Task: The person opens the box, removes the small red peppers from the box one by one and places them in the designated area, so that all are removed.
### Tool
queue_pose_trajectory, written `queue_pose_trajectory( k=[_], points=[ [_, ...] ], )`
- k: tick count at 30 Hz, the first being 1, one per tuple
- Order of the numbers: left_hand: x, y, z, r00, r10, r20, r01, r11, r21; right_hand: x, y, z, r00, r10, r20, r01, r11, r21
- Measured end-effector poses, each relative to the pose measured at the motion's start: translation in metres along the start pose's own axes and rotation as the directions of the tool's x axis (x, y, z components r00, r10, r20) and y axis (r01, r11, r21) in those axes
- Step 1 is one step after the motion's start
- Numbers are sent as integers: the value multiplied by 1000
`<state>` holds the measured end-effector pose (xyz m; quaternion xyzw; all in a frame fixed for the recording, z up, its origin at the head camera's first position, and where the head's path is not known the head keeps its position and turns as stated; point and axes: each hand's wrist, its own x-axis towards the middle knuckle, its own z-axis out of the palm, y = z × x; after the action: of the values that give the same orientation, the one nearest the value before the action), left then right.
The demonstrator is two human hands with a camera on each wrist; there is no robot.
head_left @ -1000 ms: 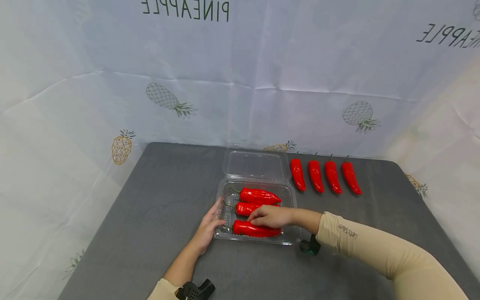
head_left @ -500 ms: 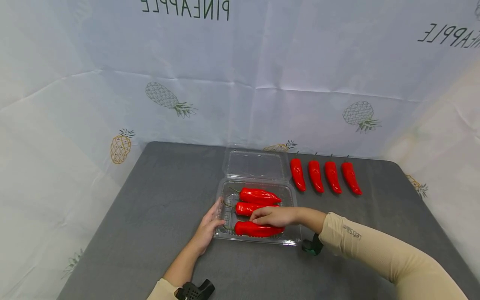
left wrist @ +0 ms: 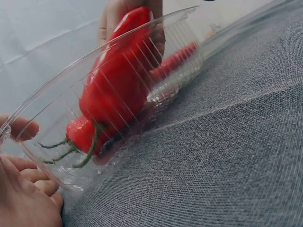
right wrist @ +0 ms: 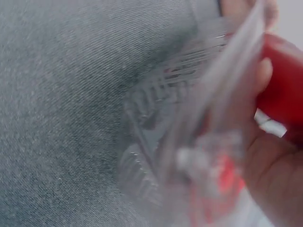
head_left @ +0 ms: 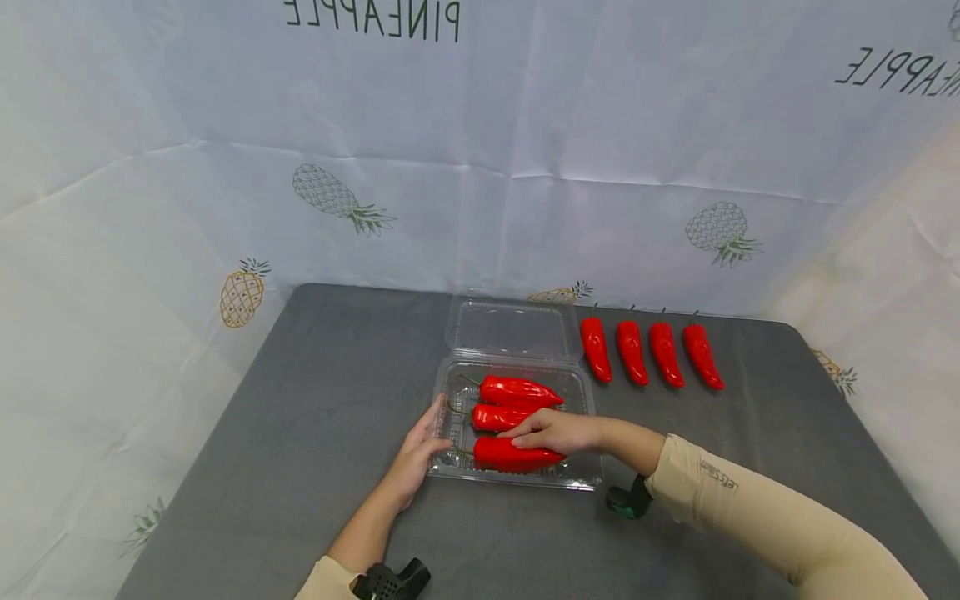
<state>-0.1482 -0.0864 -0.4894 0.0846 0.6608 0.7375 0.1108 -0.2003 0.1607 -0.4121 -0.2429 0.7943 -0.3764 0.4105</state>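
A clear plastic clamshell container [head_left: 592, 475] lies on the table with its lid [head_left: 513, 329] folded back. Two red peppers, a far one [head_left: 517, 390] and a middle one [head_left: 495, 417], lie in its tray, stems to the left. My right hand [head_left: 558, 431] grips the nearest red pepper [head_left: 502, 455] from above, close to its tip, within the tray's front part. At the tray's left end my left hand [head_left: 408, 462] holds the wall, thumb at the rim and fingers outside. The left wrist view shows the gripped pepper [left wrist: 116, 80] through the clear wall; the right wrist view is blurred.
Several more red peppers [head_left: 632, 353] lie in a row on the grey table [head_left: 337, 392], right of the lid. A pineapple-print cloth [head_left: 480, 208] hangs behind the table's back edge.
My right hand has shifted a little to the right, taking the nearest pepper with it. The left hand and the container have stayed in place.
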Motion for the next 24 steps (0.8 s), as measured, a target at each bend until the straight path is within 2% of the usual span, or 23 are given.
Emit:
queue_pose_trajectory(
  k=[8,15,24],
  points=[
    [-1,0,0,1000,6,5,-6,1000,4,-29,6,-10,988,52,-142,-42,997,67],
    [-1,1,0,1000,15,-7,-15,1000,11,-59,16,-5,967,19,-252,38,976,216],
    [-2,1,1,1000,23,-19,-23,1000,1,-80,22,11,952,-7,-307,118,931,346]
  ],
)
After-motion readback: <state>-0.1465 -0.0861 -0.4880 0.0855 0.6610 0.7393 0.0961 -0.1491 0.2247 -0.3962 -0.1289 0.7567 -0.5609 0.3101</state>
